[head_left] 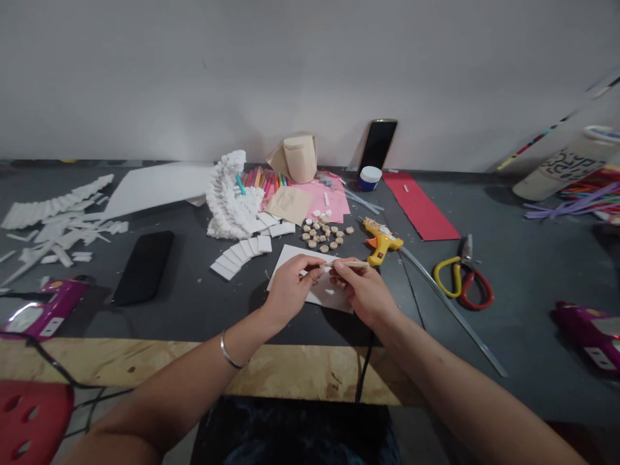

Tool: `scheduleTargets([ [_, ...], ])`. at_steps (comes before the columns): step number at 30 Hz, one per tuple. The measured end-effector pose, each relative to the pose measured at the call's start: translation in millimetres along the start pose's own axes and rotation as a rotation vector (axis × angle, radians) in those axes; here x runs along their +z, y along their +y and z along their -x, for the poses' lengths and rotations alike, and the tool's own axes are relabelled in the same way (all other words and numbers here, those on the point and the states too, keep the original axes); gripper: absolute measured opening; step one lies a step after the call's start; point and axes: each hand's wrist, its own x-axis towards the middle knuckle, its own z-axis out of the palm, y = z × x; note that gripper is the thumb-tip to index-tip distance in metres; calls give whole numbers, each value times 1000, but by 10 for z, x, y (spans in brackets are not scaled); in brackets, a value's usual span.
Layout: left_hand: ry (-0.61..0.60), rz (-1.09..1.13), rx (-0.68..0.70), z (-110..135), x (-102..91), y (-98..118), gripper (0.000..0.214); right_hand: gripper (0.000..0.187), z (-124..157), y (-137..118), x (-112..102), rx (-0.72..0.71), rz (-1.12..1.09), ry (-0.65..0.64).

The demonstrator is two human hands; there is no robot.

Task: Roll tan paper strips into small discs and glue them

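Both my hands meet over a white card (290,261) near the table's front edge. My left hand (290,287) and my right hand (361,290) each pinch one end of a thin pale wooden stick (346,263), held level between them. Just beyond lie several small round wooden discs (325,236). A yellow glue gun (382,241) rests to the right of the discs, close to my right hand. A silver bangle sits on my left wrist.
A white layered foam model (227,200) with small white tiles stands behind the card. Also on the dark table: a black phone (144,266), scissors (462,281), red paper (420,206), pink paper, coloured markers, white scraps at left, a long grey strip (453,310).
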Motion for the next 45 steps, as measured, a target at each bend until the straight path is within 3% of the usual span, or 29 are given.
scheduleTargets([
  [22,-11,101,-134,-29,-55,108,25,24,84,-46,-3,-203,362,-6],
  [27,-17,197,-166,-34,-52,65,29,23,82,-51,-13,-221,356,-22],
  [33,-15,102,-104,-16,-57,87,30,22,81,-38,-7,-174,322,-52],
  [45,3,121,-12,-7,-68,111,25,22,62,-41,4,-67,102,-157],
])
